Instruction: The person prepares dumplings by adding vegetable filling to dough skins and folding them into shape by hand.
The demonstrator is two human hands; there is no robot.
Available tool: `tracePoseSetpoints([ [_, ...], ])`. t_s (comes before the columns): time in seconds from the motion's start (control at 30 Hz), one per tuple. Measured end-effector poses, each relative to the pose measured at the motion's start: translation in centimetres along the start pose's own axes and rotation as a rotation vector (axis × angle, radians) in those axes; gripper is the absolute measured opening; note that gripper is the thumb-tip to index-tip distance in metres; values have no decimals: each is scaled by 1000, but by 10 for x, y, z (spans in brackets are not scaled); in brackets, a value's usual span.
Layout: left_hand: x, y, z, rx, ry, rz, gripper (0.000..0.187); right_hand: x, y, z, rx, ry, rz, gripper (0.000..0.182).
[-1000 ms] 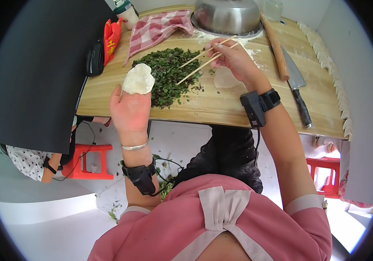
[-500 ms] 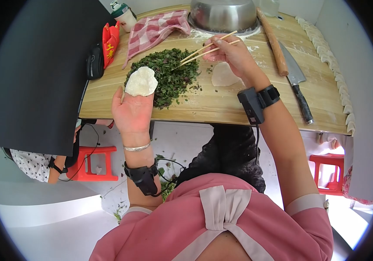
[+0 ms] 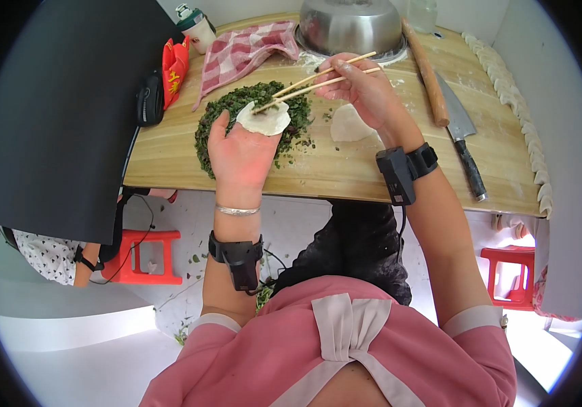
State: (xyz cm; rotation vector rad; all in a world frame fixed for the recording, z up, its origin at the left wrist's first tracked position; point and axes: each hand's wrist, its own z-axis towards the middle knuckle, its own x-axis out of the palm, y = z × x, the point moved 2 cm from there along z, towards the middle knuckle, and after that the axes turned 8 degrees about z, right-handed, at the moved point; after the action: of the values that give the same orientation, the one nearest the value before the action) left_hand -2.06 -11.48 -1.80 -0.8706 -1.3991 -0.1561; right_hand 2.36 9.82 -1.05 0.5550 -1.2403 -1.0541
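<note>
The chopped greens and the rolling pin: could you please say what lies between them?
In the head view, a flat dough round and leaf scraps lie there, with the right hand above.

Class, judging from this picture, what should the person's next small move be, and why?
Probably the right hand should part the chopsticks slightly, leaving greens on the dough round: their tips reach over it, a few dark green bits seem to show there, and the open left hand supports it.

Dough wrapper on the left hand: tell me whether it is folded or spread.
Spread: the dough wrapper lies opened out on the left hand, its edges not brought together, and the chopsticks reach over it.
</note>
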Motion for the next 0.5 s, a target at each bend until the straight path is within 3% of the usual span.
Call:
tracePoseSetpoints([
  [0.33, -5, 0, 7, 29, -14, 32, 55, -1, -3, 1, 29, 25, -18, 24],
  [0.5, -8, -8, 6, 66, -58, 38, 54, -17, 14, 3, -65, -45, 74, 24],
])
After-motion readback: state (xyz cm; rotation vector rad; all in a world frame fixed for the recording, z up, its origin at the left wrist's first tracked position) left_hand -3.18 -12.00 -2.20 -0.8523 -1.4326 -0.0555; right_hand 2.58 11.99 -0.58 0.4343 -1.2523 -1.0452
